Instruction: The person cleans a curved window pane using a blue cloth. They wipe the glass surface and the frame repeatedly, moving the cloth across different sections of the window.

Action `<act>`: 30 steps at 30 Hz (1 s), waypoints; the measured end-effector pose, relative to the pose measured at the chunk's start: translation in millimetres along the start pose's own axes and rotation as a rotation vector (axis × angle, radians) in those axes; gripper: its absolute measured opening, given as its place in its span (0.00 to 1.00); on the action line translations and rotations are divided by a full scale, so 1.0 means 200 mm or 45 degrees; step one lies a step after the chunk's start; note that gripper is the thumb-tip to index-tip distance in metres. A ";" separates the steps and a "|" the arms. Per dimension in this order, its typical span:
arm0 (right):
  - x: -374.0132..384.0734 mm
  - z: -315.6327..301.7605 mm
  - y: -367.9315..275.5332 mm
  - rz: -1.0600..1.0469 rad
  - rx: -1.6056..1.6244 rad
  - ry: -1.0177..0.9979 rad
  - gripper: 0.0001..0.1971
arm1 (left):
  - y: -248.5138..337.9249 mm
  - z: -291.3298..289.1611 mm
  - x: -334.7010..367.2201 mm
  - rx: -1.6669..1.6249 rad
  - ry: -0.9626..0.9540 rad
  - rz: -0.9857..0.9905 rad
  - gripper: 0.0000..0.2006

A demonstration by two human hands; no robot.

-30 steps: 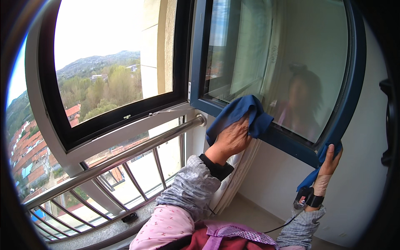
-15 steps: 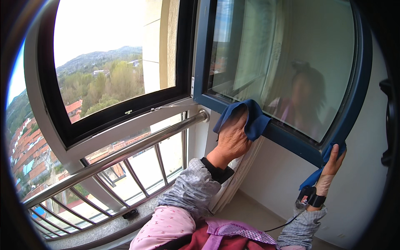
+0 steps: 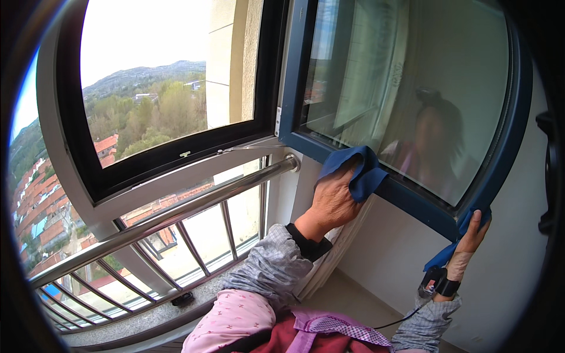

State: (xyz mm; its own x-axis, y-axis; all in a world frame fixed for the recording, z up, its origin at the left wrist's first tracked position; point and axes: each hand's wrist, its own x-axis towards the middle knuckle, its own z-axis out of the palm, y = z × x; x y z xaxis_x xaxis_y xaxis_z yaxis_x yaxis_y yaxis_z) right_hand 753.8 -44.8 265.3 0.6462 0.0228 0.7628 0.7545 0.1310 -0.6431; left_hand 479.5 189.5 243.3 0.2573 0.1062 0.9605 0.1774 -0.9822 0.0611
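A blue cloth (image 3: 358, 172) is pressed against the lower rail of the open sash (image 3: 412, 203), at its near left corner, just below the glass (image 3: 412, 100). It is held by the left hand (image 3: 332, 203), whose fingers are curled over it, the cloth bunching above the knuckles. The right hand (image 3: 471, 238) is closed on the sash's lower right corner, with a second bit of blue cloth (image 3: 444, 256) hanging under the palm; a dark band (image 3: 438, 285) with a thin cable is worn at that wrist. A faint reflection is seen in the glass. Just left of the cloth, a steel rail (image 3: 176, 215) ends at the wall, with thin bars below it. Beyond the frame (image 3: 176, 156), trees, roofs and hills are seen.
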 end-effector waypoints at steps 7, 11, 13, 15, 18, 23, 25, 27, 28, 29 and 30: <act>0.00 0.00 -0.02 0.049 -0.050 0.015 0.45 | -0.35 -0.15 0.04 0.356 0.091 -0.532 0.25; -0.03 0.00 -0.09 0.040 -0.064 0.004 0.44 | -0.14 0.02 0.04 0.354 0.163 -0.258 0.25; -0.05 0.00 -0.14 0.020 -0.105 0.012 0.43 | 0.05 0.11 0.03 0.203 0.146 -0.073 0.25; -0.06 -0.01 -0.16 -0.024 -0.197 0.036 0.43 | 0.21 0.17 0.03 -0.038 -0.064 0.095 0.24; -0.06 -0.02 -0.16 -0.092 -0.241 0.045 0.43 | 0.32 0.19 0.06 -0.070 -0.131 0.261 0.27; -0.01 -0.01 -0.07 0.029 -0.092 0.022 0.44 | 0.00 0.04 0.05 0.154 0.046 -0.063 0.25; 0.00 -0.01 -0.04 -0.014 -0.062 0.006 0.44 | -0.19 -0.04 0.02 0.195 0.158 -0.239 0.25; 0.00 -0.02 -0.03 -0.007 -0.062 0.026 0.44 | -0.31 -0.10 0.01 0.258 0.099 -0.323 0.25; -0.01 -0.02 -0.03 0.004 -0.073 0.031 0.44 | -0.35 -0.11 0.04 0.197 0.056 -0.413 0.26; -0.01 -0.02 -0.03 0.025 -0.117 0.059 0.43 | -0.37 -0.11 0.09 0.199 0.049 -0.438 0.26; -0.01 -0.03 -0.04 0.001 -0.123 0.040 0.43 | -0.37 -0.10 0.15 0.201 0.119 -0.400 0.27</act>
State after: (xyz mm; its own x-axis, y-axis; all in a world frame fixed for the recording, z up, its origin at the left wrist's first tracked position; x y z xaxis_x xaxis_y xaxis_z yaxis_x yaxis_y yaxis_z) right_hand 746.8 -51.6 268.2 0.6487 -0.0083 0.7610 0.7607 0.0349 -0.6481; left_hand 454.9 262.0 272.3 0.0803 0.3771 0.9227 0.3807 -0.8671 0.3213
